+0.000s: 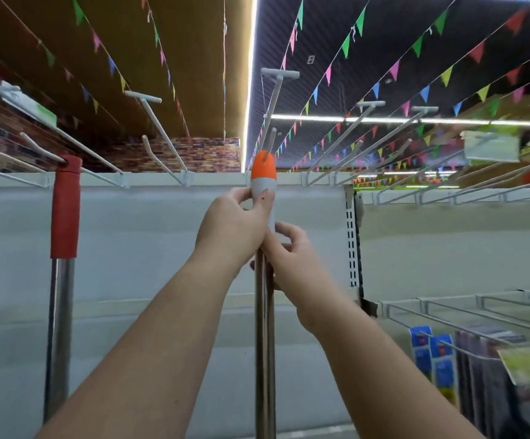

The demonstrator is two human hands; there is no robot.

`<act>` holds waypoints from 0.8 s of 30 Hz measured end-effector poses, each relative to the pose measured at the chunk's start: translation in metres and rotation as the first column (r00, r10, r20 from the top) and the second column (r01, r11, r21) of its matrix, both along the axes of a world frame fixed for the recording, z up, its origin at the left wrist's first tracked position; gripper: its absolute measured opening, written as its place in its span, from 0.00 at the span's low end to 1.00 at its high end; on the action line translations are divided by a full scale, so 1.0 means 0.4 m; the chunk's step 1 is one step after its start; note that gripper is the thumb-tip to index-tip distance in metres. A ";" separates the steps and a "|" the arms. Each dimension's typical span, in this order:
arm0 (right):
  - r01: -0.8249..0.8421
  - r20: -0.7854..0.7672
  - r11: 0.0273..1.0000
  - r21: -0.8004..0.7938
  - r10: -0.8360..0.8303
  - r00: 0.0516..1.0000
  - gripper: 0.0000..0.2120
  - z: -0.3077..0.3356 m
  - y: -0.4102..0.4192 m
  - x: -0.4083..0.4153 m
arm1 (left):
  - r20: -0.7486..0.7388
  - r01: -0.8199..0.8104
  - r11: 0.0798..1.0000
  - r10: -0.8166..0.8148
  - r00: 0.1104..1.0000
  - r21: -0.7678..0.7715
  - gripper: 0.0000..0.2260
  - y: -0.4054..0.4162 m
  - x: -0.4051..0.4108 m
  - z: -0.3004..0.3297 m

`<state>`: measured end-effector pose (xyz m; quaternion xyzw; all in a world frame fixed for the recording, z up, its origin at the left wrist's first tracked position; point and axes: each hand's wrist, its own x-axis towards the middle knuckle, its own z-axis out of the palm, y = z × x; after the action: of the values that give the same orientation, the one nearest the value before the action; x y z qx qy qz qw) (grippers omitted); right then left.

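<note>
- Both forearms (162,327) are reaching upward, because the peg (272,139) is sitting high on the shelf wall (149,248).
- My left grip (235,223) is clamping around the orange-and-grey handle (263,172), steering the hole in its tip onto that peg.
- My right grip (290,258) is closing on the steel pole (262,343) just below, and I think it is carrying the weight.
- At the left, a red-handled pole (65,207) is already hanging.
- Lower right, hooks (466,315) are holding blue packets (422,346); no real container is showing.
</note>
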<state>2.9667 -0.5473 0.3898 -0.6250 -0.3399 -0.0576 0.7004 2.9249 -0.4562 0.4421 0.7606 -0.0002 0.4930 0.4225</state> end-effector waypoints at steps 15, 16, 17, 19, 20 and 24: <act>-0.161 0.080 0.974 0.158 0.149 0.986 0.08 -0.120 0.175 -0.229 | -0.086 -0.272 0.961 0.267 0.960 -0.055 0.03 0.177 -0.408 -0.211; -0.198 0.068 0.970 0.139 0.190 0.979 0.08 -0.126 0.209 -0.267 | -0.097 -0.285 0.955 0.276 0.956 -0.087 0.02 0.206 -0.466 -0.238; -0.235 0.061 0.963 0.130 0.229 0.972 0.09 -0.131 0.238 -0.305 | -0.113 -0.308 0.944 0.295 0.949 -0.116 0.01 0.234 -0.518 -0.261; -0.320 0.052 0.941 0.112 0.316 0.947 0.10 -0.143 0.324 -0.408 | -0.141 -0.388 0.902 0.366 0.920 -0.191 0.02 0.305 -0.650 -0.301; -0.357 0.055 0.928 0.107 0.353 0.934 0.11 -0.150 0.363 -0.456 | -0.154 -0.422 0.881 0.396 0.905 -0.215 0.02 0.336 -0.709 -0.314; -0.514 0.068 0.857 0.048 0.510 0.857 0.12 -0.200 0.581 -0.737 | -0.211 -0.579 0.790 0.542 0.813 -0.203 0.03 0.475 -1.027 -0.370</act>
<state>2.6720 -0.3148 0.3096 -0.4876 -0.5100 0.1034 0.7010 2.5143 -0.2663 0.2943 0.6977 0.3197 0.5366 0.3507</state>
